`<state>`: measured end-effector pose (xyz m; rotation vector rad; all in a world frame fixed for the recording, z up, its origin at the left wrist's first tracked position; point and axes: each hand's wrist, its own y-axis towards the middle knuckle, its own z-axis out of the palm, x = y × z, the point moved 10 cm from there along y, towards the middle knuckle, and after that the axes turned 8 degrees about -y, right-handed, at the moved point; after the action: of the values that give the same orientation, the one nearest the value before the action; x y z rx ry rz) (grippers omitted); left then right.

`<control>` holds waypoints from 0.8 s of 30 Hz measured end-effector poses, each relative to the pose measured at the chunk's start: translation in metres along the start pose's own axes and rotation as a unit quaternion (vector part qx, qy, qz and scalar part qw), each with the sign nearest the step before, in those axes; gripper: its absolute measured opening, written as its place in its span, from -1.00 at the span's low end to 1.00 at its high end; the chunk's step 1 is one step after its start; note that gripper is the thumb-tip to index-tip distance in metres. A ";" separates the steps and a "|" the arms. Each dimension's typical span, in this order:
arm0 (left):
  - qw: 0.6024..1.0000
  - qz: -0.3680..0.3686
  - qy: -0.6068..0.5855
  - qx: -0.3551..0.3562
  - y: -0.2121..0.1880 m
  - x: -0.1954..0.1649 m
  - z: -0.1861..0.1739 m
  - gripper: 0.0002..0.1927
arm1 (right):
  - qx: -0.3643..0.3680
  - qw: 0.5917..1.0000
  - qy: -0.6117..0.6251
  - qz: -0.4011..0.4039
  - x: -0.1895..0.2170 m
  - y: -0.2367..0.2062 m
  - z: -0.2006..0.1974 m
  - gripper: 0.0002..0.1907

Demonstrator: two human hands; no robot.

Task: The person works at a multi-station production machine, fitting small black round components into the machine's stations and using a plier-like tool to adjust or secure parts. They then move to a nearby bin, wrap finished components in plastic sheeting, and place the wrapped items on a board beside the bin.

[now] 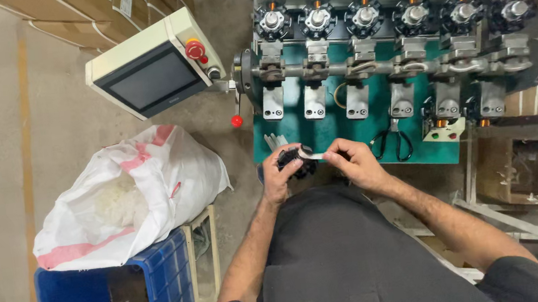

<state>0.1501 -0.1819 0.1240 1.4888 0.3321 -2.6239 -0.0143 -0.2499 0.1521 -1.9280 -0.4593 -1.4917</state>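
My left hand (pixel 280 175) clamps a black toothed part (pixel 292 160), my right hand (pixel 351 162) pinches a pale strip (pixel 312 156) at frame centre; loose grip risks the strip slipping out.

The black part (pixel 292 160) is mostly covered by the left hand (pixel 280 178); its form cannot be determined. The top edge crops the machine (pixel 398 42).

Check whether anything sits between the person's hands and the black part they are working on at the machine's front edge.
Nothing visible does. The left hand already holds the black toothed part, and the right hand pinches a pale strip that reaches it. The scissors lie apart on the green machine bed, to the right.
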 end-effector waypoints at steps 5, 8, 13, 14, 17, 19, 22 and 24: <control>0.873 -0.205 -0.439 0.047 -0.003 0.042 0.068 -0.62 | -0.180 0.965 -0.108 -0.154 0.041 -0.005 -0.034 -0.83; 0.960 -0.062 -0.271 0.034 0.017 0.012 0.068 -0.55 | -0.170 0.957 -0.078 -0.219 0.069 -0.010 -0.046 -0.89; 0.986 0.067 0.105 0.109 0.015 -0.037 0.081 -0.37 | -0.048 0.954 -0.109 -0.276 0.106 -0.028 -0.054 -0.65; 0.988 0.019 0.076 0.130 0.016 -0.031 0.081 -0.31 | -0.039 0.949 -0.130 -0.284 0.108 -0.029 -0.055 -0.64; 0.958 -0.161 -0.089 0.218 0.009 0.003 0.080 -0.21 | -0.016 0.956 -0.171 -0.240 0.082 -0.025 -0.041 -0.71; 0.916 -0.269 -0.170 0.245 0.005 0.035 0.071 -0.23 | -0.017 0.978 -0.135 -0.156 0.037 -0.015 -0.025 -0.75; 0.889 -0.405 -0.152 0.152 0.007 0.106 0.028 -0.34 | -0.047 0.996 -0.077 -0.008 -0.050 0.015 -0.006 -0.76; 0.877 -0.464 -0.111 0.050 0.012 0.152 -0.001 -0.41 | -0.088 0.983 -0.147 0.061 -0.098 0.036 -0.007 -0.74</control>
<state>0.0751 -0.1907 -0.0090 1.1966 1.1454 -3.5221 -0.0254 -0.2698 0.0505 -2.2873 -0.3386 -1.2072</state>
